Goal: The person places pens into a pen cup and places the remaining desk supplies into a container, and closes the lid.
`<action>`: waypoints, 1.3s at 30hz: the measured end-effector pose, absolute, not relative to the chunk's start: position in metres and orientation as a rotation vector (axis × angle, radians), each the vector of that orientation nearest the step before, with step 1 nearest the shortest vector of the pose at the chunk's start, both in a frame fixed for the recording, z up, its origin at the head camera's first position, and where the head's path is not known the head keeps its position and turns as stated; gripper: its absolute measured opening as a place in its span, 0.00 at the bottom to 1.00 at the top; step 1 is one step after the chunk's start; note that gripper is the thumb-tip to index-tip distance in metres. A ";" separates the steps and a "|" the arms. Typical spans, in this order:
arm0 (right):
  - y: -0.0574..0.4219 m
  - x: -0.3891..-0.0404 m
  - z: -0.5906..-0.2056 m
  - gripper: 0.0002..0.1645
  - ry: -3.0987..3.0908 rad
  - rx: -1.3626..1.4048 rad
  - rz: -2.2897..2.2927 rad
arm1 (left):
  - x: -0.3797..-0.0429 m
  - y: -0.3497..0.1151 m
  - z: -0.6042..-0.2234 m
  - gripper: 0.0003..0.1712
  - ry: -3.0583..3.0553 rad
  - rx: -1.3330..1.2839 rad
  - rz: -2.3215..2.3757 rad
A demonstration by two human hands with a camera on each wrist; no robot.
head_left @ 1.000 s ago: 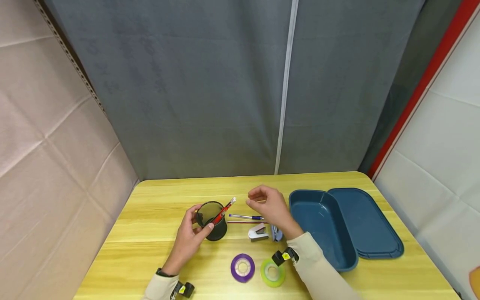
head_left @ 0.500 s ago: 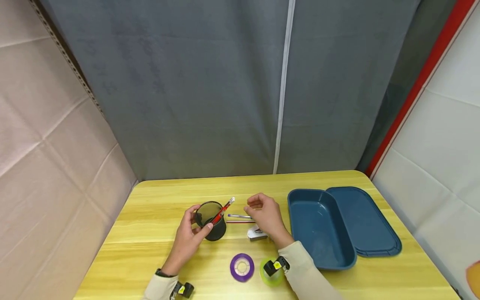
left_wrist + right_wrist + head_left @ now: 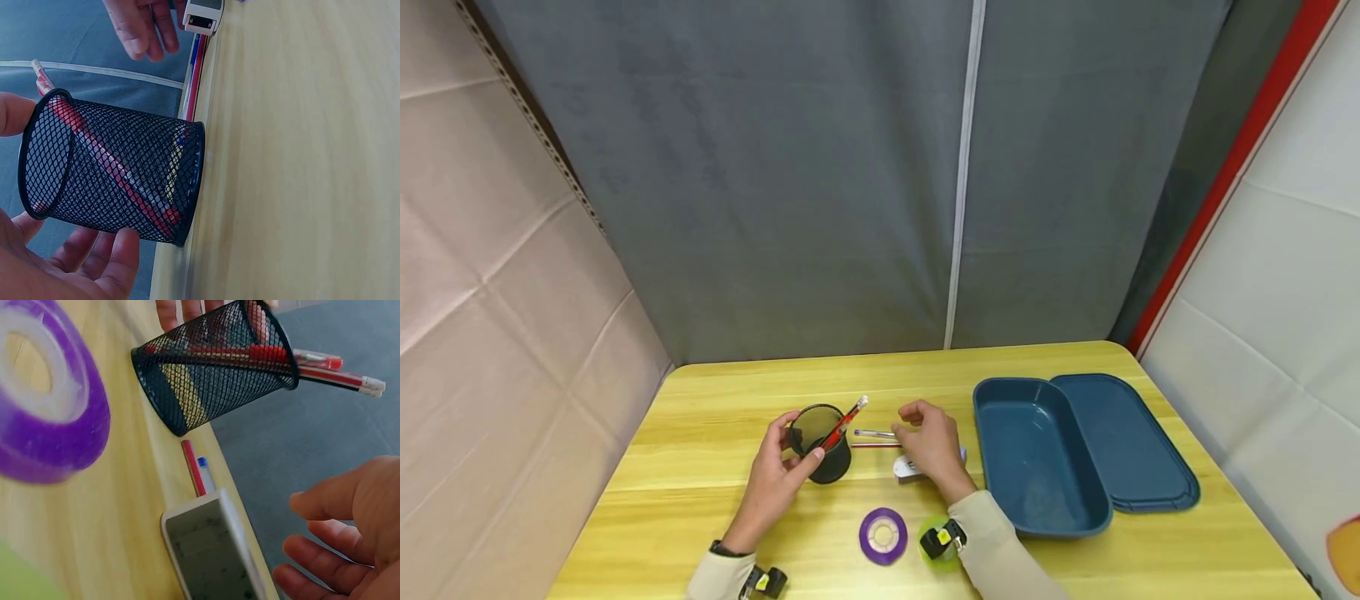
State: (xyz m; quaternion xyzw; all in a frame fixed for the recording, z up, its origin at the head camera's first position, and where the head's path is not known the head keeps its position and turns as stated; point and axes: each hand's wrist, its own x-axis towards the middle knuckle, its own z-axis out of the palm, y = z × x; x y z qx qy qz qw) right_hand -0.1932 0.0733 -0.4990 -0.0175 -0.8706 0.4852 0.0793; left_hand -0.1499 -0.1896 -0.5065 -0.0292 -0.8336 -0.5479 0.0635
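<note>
My left hand [image 3: 777, 477] holds a black mesh pen cup [image 3: 831, 469] with fingers and thumb at its sides. A red pen [image 3: 325, 359] and a striped pencil [image 3: 350, 380] lean in the cup, their ends poking past the rim. My right hand [image 3: 931, 443], fingers loosely bent and holding nothing, hovers above a blue-capped pen [image 3: 872, 433] and a thin red pencil [image 3: 874, 444] lying side by side. Just in front of them is a white stapler [image 3: 906, 469], partly covered by the hand in the head view.
Nearer the front edge lie a purple tape roll [image 3: 883, 537] and a green tape roll [image 3: 937, 557], the latter partly under the right wrist. A small blue object [image 3: 962, 454] shows beside the right hand. At right stand a blue box [image 3: 1041, 467] and its lid [image 3: 1138, 458].
My right hand has come left and down, over the pen and stapler, covering more of them. The left hand and pen cup have stayed nearly where they were.
</note>
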 end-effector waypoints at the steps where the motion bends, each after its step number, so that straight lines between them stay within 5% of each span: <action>1: 0.073 -0.193 -0.501 0.13 -2.611 -0.052 1.440 | -0.150 -0.190 -0.506 0.41 -2.518 -0.089 -1.656; 20: 0.075 -0.203 -0.513 0.20 -2.804 0.012 1.285 | -0.150 -0.189 -0.506 0.42 -2.518 -0.072 -1.656; 39: 0.079 -0.205 -0.517 0.13 -2.847 0.108 1.193 | -0.150 -0.188 -0.508 0.42 -2.514 -0.073 -1.662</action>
